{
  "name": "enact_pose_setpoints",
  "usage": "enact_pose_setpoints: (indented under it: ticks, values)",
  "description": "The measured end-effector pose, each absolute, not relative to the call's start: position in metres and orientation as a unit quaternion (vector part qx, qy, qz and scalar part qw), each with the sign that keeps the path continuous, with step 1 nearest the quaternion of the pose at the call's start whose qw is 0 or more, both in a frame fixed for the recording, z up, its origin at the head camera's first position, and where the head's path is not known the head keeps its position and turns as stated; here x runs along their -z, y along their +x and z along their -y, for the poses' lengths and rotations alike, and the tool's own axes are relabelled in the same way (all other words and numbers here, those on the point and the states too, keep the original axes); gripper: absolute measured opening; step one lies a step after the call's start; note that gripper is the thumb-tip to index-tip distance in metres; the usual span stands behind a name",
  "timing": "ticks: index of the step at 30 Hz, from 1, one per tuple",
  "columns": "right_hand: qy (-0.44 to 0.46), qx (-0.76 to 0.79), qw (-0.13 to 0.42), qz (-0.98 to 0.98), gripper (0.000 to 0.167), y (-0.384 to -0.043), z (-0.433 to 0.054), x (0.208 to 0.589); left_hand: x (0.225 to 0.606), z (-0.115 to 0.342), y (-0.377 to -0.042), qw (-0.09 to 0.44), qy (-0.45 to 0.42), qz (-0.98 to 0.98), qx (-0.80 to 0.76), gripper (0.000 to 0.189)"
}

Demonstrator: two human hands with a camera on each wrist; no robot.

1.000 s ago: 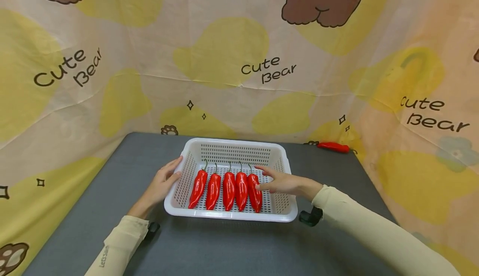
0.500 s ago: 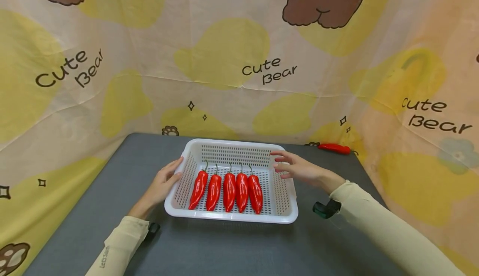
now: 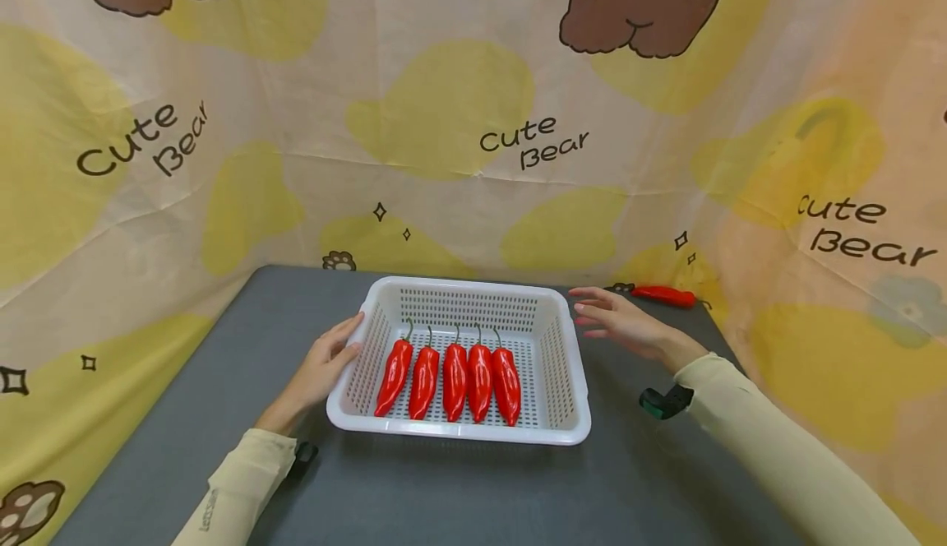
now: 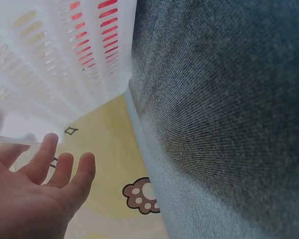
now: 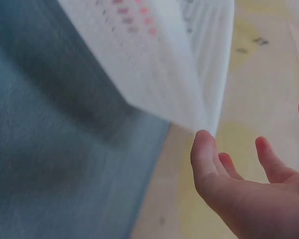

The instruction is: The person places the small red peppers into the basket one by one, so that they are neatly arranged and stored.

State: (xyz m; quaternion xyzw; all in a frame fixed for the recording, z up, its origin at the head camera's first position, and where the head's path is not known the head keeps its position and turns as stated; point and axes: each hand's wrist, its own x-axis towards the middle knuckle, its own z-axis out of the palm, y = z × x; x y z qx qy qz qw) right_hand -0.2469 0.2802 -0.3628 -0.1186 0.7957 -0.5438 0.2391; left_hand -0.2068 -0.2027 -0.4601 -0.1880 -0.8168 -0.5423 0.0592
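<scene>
A white plastic basket (image 3: 459,435) with slotted walls stands on the grey table, several red chili peppers (image 3: 455,383) lined up side by side inside, green stems pointing away. At the basket's left rim my left hand (image 3: 320,369) holds on, thumb and fingers at the edge; in the left wrist view the fingers (image 4: 50,149) lie along the rim from outside. My right hand (image 3: 625,324) holds nothing. Its fingers are spread and loosely bent just beyond the basket's back right corner. In the right wrist view, the right hand (image 5: 259,199) appears close to the basket's edge.
One more red chili pepper (image 3: 666,296) lies at the table's back right edge, beyond my right hand. A patterned cloth (image 3: 444,102) rises behind and along both sides of the table (image 3: 414,497).
My right hand has left the rightmost chili pepper and moved up and right, out over the basket's right rim. The left hand has stayed at the basket's left rim.
</scene>
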Motion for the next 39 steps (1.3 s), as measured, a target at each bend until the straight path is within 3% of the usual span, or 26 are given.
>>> enact_pose_setpoints:
  ticks: [39]
  values:
    - [0.028,0.530,0.184,-0.827,0.073,-0.297,-0.368,0.411,0.461,0.202,-0.209,0.060,-0.181,0.820,0.539,0.053]
